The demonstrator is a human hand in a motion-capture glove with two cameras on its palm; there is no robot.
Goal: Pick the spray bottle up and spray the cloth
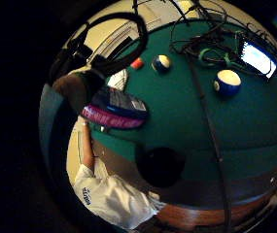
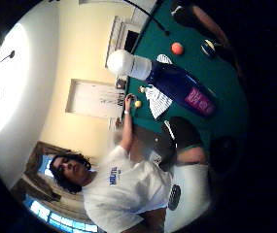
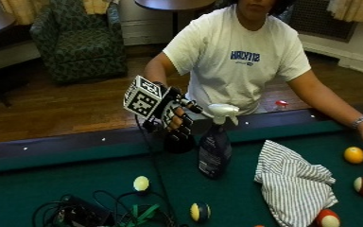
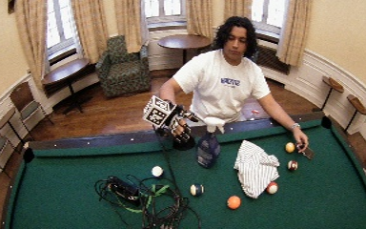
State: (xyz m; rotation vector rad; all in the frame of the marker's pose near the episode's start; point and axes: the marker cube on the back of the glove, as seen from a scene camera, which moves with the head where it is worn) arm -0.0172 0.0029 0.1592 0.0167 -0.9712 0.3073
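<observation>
One gloved hand [image 3: 177, 118] beside bottle [image 3: 215, 150] (apart)

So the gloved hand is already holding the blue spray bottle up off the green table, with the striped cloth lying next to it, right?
Not quite. In the outside view the spray bottle stands on the green table; the gloved right hand is beside its white nozzle, not holding it. The striped cloth does lie next to it.
</observation>
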